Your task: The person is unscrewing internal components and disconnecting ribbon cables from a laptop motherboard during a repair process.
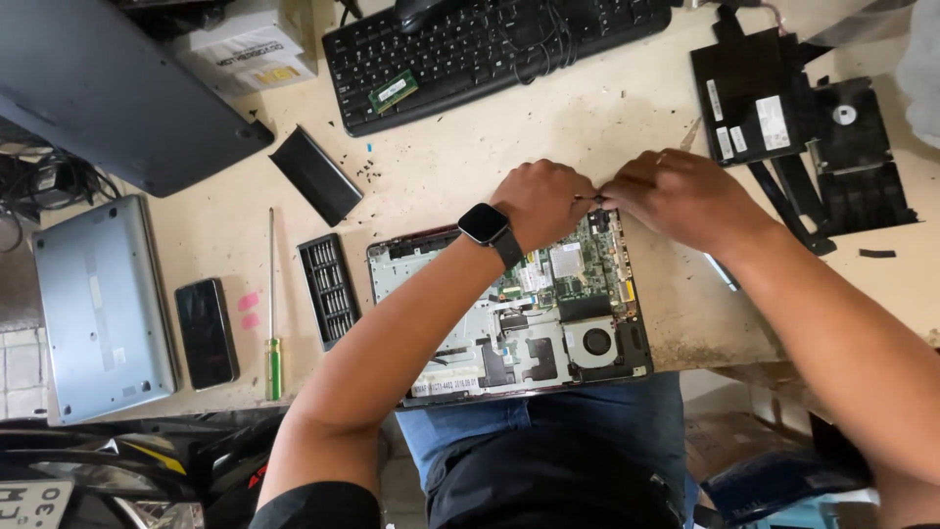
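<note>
An opened laptop base (548,323) lies at the table's near edge, its green board, fan and cables exposed. My left hand (543,201), with a dark smartwatch (487,225) on the wrist, rests closed at the laptop's far edge. My right hand (676,196) meets it there, fingers pinched on a thin dark tool or part (590,197) between the two hands. What exactly the fingertips grip is too small to tell.
A bit case (330,290), a long green-handled screwdriver (272,323) and a phone (206,333) lie left of the laptop. Further left sits a silver laptop (103,309). Behind are a keyboard (490,49) with a memory stick (393,91), a black cover (315,174) and dismantled black parts (793,127).
</note>
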